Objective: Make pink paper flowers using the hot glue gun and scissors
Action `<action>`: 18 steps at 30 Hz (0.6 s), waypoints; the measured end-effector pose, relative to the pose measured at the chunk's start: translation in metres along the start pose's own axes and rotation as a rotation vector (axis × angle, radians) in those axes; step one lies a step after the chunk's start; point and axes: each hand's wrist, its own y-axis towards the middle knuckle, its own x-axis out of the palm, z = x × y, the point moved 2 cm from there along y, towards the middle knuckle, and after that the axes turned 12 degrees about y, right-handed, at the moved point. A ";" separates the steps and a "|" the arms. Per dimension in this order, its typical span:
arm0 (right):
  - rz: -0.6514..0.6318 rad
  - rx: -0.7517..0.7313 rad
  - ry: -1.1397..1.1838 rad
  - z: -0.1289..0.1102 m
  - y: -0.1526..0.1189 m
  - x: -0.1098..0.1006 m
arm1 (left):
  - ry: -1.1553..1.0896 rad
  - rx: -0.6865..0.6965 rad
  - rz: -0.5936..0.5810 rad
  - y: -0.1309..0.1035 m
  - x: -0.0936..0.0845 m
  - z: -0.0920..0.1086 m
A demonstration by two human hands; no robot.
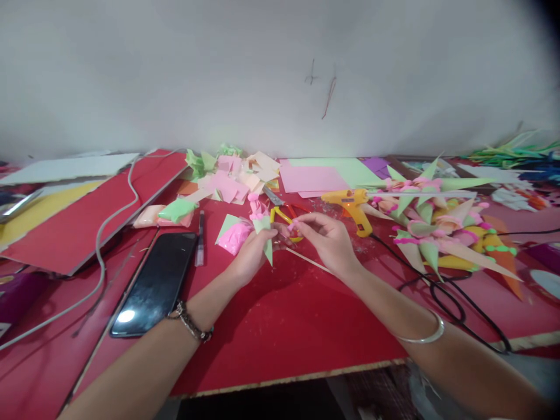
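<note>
My left hand (pixel 254 252) is closed on a small paper flower (pixel 261 221) with a pale green pointed cone and pink curls at its top. To its right, my right hand (pixel 326 239) is pinched, with a small pink bit (pixel 294 224) at the fingertips; its kind is too small to make out. Just beyond the hands lie scissors (pixel 280 216) with yellow and red handles, partly covered by my fingers. A bag of pink material (pixel 235 237) rests beside my left hand. Under my right hand a thin pale stick (pixel 308 259) lies on the red table (pixel 280 326).
A yellow glue gun (pixel 350 204) with a black cord lies right of the scissors. Finished paper flowers (pixel 433 216) are heaped at the right. A phone (pixel 155 286), a pen (pixel 200 239) and bagged green material (pixel 178 210) lie left. Paper scraps (pixel 227 181) and pink sheets (pixel 312 178) lie behind.
</note>
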 end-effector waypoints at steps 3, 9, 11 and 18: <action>0.004 0.018 0.044 0.002 0.000 0.000 | -0.012 0.009 0.008 0.000 0.000 0.000; 0.016 0.024 0.017 0.001 0.000 -0.001 | 0.008 0.004 0.028 0.000 -0.001 -0.001; -0.015 0.017 0.004 0.000 0.000 -0.001 | 0.014 0.001 0.029 0.000 -0.001 0.000; -0.065 -0.055 -0.067 -0.004 -0.002 -0.002 | 0.041 0.009 0.016 -0.001 0.000 0.002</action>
